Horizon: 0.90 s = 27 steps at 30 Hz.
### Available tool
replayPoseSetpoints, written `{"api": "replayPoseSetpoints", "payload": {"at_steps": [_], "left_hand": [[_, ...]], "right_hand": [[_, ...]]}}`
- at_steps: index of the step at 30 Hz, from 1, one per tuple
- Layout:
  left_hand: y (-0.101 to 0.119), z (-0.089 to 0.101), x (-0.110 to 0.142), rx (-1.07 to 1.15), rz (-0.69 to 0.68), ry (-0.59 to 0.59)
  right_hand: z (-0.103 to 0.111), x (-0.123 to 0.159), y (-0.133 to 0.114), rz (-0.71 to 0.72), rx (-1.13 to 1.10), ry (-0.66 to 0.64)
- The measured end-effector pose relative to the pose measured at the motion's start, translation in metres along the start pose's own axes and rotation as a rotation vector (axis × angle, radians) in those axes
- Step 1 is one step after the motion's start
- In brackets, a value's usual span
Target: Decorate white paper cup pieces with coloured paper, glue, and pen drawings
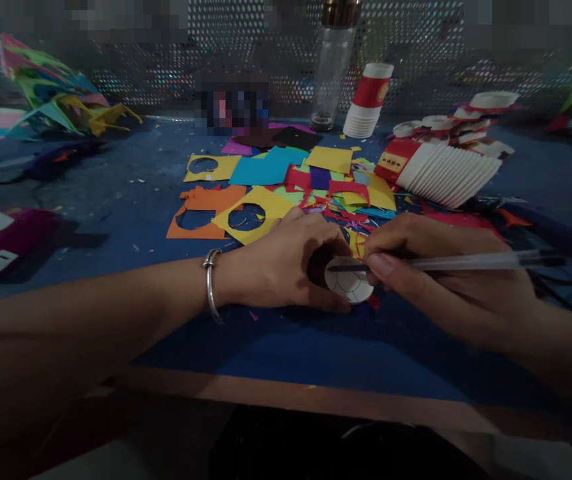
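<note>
My left hand curves its fingers and thumb around a small round white piece, which looks like a paper cup bottom. Dark curved lines are drawn on its face, and a dark reddish area beside it lies in the shadow of my palm. Between the thumb and fingers of my right hand is a pen with a clear barrel. Its dark tip rests at or just above the upper part of the white face; contact cannot be made out. Coloured paper scraps lie just behind both hands.
Cut yellow and orange paper sheets with round holes lie behind my left hand. Stacked paper cups, an upright cup stack and a glass bottle stand farther back. A purple power strip is at left.
</note>
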<state>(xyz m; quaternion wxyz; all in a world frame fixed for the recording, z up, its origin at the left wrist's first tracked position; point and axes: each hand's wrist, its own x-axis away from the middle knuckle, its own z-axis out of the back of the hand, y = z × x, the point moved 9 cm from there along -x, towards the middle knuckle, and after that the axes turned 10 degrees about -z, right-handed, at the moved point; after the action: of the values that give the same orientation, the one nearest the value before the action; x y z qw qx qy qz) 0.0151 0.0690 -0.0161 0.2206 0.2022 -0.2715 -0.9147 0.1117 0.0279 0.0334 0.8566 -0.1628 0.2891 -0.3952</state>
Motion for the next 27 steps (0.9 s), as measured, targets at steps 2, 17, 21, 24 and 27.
{"api": "replayPoseSetpoints", "payload": {"at_steps": [2, 17, 21, 24, 27], "left_hand": [[-0.0002, -0.0005, 0.0001, 0.009, 0.007, -0.005], [0.0015, -0.0003, 0.0, 0.008, 0.008, -0.024], [0.0009, 0.0004, -0.0005, 0.003, 0.007, -0.016], [0.0006, 0.0003, -0.0006, 0.01, 0.007, -0.014], [0.0007, 0.0001, -0.0005, 0.018, 0.015, -0.017]], "right_hand": [[0.0012, 0.0011, 0.001, -0.012, -0.009, 0.007], [0.002, 0.0016, 0.0009, 0.003, 0.016, 0.015], [-0.0004, 0.0021, 0.0029, -0.002, 0.016, 0.02], [0.0001, 0.0029, 0.002, 0.006, 0.02, 0.02], [0.003, 0.0033, 0.0031, -0.018, 0.012, 0.028]]}}
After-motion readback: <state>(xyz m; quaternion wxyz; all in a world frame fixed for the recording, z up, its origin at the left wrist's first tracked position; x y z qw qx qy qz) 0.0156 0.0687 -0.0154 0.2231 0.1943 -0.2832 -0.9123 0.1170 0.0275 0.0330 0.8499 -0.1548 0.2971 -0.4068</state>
